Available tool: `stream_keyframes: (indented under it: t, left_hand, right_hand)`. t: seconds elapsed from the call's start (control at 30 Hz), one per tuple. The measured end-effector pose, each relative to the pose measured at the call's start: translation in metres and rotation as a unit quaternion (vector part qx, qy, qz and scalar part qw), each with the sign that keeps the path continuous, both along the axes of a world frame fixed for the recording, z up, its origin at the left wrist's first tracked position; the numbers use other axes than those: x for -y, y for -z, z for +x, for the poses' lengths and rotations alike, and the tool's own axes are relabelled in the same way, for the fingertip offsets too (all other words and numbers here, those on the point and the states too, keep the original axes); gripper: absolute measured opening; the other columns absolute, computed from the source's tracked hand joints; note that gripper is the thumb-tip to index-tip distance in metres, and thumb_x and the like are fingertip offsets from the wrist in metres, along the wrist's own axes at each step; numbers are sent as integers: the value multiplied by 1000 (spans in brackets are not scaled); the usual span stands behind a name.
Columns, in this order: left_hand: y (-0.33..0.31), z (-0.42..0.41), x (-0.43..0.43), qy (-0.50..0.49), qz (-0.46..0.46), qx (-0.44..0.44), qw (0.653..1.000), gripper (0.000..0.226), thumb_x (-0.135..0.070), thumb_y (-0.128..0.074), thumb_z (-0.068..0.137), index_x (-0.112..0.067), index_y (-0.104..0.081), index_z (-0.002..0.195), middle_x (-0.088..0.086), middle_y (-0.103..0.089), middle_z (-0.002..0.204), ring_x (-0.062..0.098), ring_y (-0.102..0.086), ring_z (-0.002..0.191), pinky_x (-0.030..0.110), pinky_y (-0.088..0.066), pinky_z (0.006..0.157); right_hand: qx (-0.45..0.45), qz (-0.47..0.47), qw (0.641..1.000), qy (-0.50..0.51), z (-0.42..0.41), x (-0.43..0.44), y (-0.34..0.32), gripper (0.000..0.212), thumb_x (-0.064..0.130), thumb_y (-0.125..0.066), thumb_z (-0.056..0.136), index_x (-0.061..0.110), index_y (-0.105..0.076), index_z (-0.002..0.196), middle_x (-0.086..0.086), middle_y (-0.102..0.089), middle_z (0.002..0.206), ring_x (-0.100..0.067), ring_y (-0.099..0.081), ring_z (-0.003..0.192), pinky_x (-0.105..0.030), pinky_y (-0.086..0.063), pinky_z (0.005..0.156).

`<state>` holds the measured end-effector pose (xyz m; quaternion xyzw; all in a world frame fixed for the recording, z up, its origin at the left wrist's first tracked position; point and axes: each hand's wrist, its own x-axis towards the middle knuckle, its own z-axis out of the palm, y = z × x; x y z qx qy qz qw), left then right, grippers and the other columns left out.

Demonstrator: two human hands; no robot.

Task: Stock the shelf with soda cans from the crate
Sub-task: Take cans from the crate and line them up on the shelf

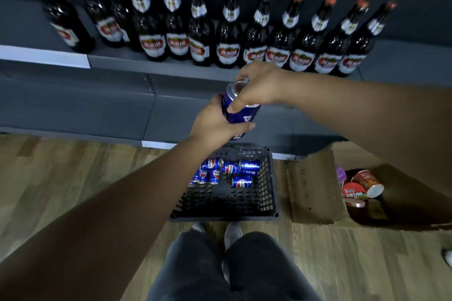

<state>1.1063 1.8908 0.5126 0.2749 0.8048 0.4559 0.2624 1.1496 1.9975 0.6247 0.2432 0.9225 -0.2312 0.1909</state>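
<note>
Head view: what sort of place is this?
Probably a shop aisle: a grey shelf lined with labelled bottles, a crate of soda cans on the floor, and an open carton beside it.

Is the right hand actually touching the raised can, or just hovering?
Touching. The head view shows the right hand with its thumb pressed on the can and its fingers curled over the top rim, with no gap.

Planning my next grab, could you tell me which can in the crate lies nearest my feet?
The can lying on its side, logo up, right of the pile; the other cans sit farther back in the crate.
</note>
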Motion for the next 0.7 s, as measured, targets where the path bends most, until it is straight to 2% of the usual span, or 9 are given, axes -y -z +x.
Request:
stream_keyframes:
  t: [0.17,0.2,0.27,0.37,0.4,0.47,0.53,0.6,0.7]
  left_hand:
    - [-41,-13,10,-2,9,-19,1000,68,-41,-85,60,-18,-50,113,-7,-62,111,14,-60,102,36,-52,89]
    - [-50,-15,10,-1,15,-19,1000,71,-43,-85,58,-18,-51,115,-6,-63,113,15,-61,103,37,-52,90]
    - [-67,-18,10,4,24,-31,999,72,-43,-85,59,-19,-51,118,-3,-64,116,16,-62,104,40,-51,92]
    - [-92,-14,6,-10,41,-52,998,72,-48,-84,55,-23,-50,114,-5,-64,116,15,-62,105,41,-50,93]
    - [-99,-12,4,-16,46,-61,997,77,-53,-82,51,-22,-51,114,-5,-65,115,15,-62,104,40,-51,93]
    - [-113,-7,-2,-28,56,-78,995,81,-55,-81,51,-20,-52,118,-5,-65,114,14,-62,103,39,-52,91]
    - [-125,0,-9,-41,68,-96,992,74,-44,-84,61,-18,-51,122,-4,-63,117,14,-61,104,36,-51,92]
    - [-136,6,-14,-57,73,-123,988,70,-40,-83,64,-17,-49,121,-4,-62,117,14,-60,105,34,-50,91]
    - [-148,13,-24,-68,82,-164,981,71,-43,-84,62,-17,-50,119,-4,-62,115,15,-59,105,36,-49,92]
  right_hand:
    - [-8,-11,1000,-10,-9,9,-44,61,40,-71,81,9,-52,130,-6,-56,128,-22,-56,110,-31,-50,89]
    - [-25,-24,999,2,-10,8,-51,60,46,-67,82,9,-55,128,-6,-57,124,-19,-57,104,-30,-50,83]
    - [-71,-68,993,59,-11,0,-62,60,57,-58,84,11,-59,122,-3,-58,112,-15,-54,88,-24,-44,67]
    - [-119,-175,953,215,-7,-24,-66,71,67,-47,85,11,-54,128,-6,-57,119,-22,-54,92,-37,-45,84]
    - [-121,-202,938,254,-4,-31,-67,72,68,-43,86,11,-52,128,-10,-59,121,-24,-57,90,-40,-46,84]
    - [-108,-237,914,312,5,-42,-65,72,69,-36,88,11,-50,129,-15,-62,115,-25,-61,81,-38,-48,74]
    - [-81,-260,901,338,15,-49,-65,71,70,-33,88,11,-49,125,-17,-63,101,-27,-62,76,-34,-47,63]
    - [-48,-292,892,342,27,-51,-65,71,70,-31,89,8,-48,119,-19,-63,91,-28,-61,73,-33,-46,60]
    - [-7,-346,885,312,40,-52,-61,73,70,-24,91,7,-46,120,-21,-63,88,-28,-62,74,-33,-45,63]
